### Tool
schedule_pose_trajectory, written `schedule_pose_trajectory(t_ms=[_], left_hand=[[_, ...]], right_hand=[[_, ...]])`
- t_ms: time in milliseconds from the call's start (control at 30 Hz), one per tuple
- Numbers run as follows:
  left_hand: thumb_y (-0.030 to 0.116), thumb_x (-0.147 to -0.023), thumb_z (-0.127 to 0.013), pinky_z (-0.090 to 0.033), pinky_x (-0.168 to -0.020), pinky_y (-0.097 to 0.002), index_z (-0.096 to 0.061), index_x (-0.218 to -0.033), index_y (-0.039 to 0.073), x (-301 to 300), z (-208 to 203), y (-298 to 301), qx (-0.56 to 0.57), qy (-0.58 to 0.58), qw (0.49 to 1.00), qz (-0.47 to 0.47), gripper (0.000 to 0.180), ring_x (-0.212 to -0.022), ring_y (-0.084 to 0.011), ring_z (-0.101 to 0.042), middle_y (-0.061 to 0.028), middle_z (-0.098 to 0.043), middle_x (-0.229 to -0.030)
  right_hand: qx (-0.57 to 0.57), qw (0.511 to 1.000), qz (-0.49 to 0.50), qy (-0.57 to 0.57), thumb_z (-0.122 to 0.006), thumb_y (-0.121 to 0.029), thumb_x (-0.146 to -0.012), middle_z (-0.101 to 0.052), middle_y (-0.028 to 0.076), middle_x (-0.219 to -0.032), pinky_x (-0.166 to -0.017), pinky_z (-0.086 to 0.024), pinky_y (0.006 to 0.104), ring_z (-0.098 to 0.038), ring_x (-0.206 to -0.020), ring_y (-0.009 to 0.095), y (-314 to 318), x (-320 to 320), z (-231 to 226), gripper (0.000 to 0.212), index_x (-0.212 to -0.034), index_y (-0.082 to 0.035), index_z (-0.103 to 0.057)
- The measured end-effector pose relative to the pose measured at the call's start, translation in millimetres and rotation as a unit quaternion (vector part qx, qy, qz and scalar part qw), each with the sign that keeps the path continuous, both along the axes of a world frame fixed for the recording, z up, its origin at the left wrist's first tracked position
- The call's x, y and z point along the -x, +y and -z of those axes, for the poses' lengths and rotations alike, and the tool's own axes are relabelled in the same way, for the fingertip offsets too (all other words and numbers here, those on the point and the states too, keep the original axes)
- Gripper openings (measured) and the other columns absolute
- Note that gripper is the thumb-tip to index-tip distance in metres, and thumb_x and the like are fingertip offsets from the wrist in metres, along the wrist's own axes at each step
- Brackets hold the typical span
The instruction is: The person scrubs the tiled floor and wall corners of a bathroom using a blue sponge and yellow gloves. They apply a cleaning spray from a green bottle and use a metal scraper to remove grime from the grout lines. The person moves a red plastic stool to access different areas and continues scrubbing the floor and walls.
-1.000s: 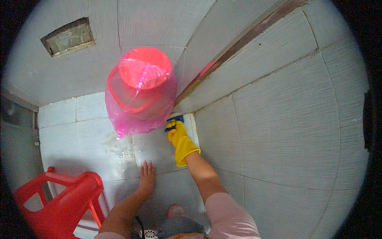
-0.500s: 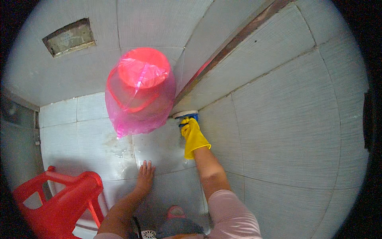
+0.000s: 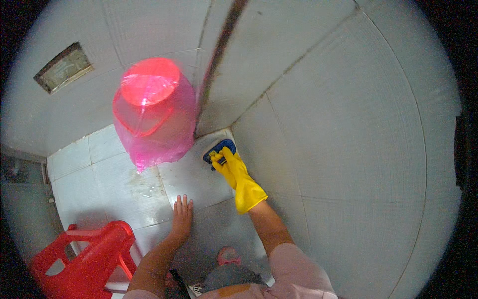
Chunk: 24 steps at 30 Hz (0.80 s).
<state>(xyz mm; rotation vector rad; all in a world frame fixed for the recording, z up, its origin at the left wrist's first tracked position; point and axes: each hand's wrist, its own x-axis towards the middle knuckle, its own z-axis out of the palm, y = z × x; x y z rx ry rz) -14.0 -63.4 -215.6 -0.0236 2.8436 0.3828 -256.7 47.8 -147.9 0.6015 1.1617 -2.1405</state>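
My right hand (image 3: 230, 168), in a long yellow rubber glove, grips the handle of a blue scrub brush (image 3: 227, 144). The brush lies on the grey floor tile (image 3: 191, 182), close to the corner where the walls meet. Its underside is hidden. Bare and with its fingers stretched out, my left hand (image 3: 182, 216) rests palm down on the floor, nearer to me and left of the glove. It holds nothing.
A pink bucket-like container (image 3: 152, 82) wrapped in a pink plastic bag stands left of the brush, by the wall. At lower left is a red plastic stool (image 3: 84, 264). Grey tiled walls (image 3: 343, 139) rise close on the right. Wet spots (image 3: 149, 192) mark the floor.
The brush has gone from standing on edge at the wall's base to lying flatter on the floor, its blue back showing. My left hand stays on the floor. The whole view has turned slightly.
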Motion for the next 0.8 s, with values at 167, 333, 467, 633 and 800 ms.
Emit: schedule_pose_trajectory(t_ms=[167, 333, 467, 633, 800], left_hand=[[0.013, -0.083, -0.045, -0.016, -0.106, -0.0475, -0.029, -0.133, 0.002, 0, 24, 3, 0.037, 0.037, 0.998, 0.022, 0.054, -0.131, -0.0412, -0.013, -0.0228, -0.014, -0.142], [0.011, -0.082, -0.047, -0.018, -0.105, -0.0468, -0.027, -0.134, 0.002, 3, 26, 5, 0.073, 0.005, 0.997, 0.031, 0.057, -0.131, -0.0414, -0.012, -0.0232, -0.014, -0.142], [0.010, -0.081, -0.047, -0.020, -0.105, -0.0469, -0.028, -0.134, 0.002, 8, 19, 7, 0.037, -0.033, 0.999, 0.017, 0.057, -0.131, -0.0419, -0.013, -0.0237, -0.015, -0.142], [0.010, -0.080, -0.048, -0.021, -0.104, -0.0482, -0.029, -0.133, 0.001, -2, 34, -2, 0.048, 0.011, 0.999, 0.019, 0.057, -0.130, -0.0423, -0.015, -0.0240, -0.015, -0.141], [0.008, -0.077, -0.051, -0.020, -0.105, -0.0477, -0.030, -0.132, 0.000, 9, 17, 11, 0.027, 0.019, 0.999, 0.029, 0.059, -0.130, -0.0435, -0.015, -0.0251, -0.016, -0.140]], right_hand=[[0.215, 0.962, 0.139, -0.095, -0.048, -0.019, -0.088, -0.054, 0.006, -0.080, -0.062, -0.046, 0.0271, -0.053, -0.074, 0.018, 8, -21, 30, 0.011, -0.090, -0.007, -0.050], [0.043, 0.990, 0.104, -0.081, -0.052, -0.028, -0.087, -0.054, 0.003, -0.077, -0.057, -0.042, 0.0264, -0.053, -0.069, 0.016, 6, -51, 38, 0.018, -0.085, -0.010, -0.052], [0.138, 0.980, 0.121, -0.079, -0.055, -0.032, -0.087, -0.054, 0.003, -0.080, -0.055, -0.041, 0.0263, -0.055, -0.071, 0.017, -6, -39, 49, 0.021, -0.092, -0.012, -0.053], [0.086, 0.964, 0.252, -0.025, -0.055, -0.030, -0.087, -0.055, 0.003, -0.078, -0.057, -0.043, 0.0303, -0.054, -0.069, 0.017, -53, 9, 29, 0.019, -0.092, -0.013, -0.051], [-0.043, 0.977, 0.208, 0.023, -0.053, -0.032, -0.088, -0.055, 0.000, -0.069, -0.052, -0.047, 0.0333, -0.054, -0.060, 0.016, -48, 53, 74, 0.019, -0.089, -0.014, -0.049]])
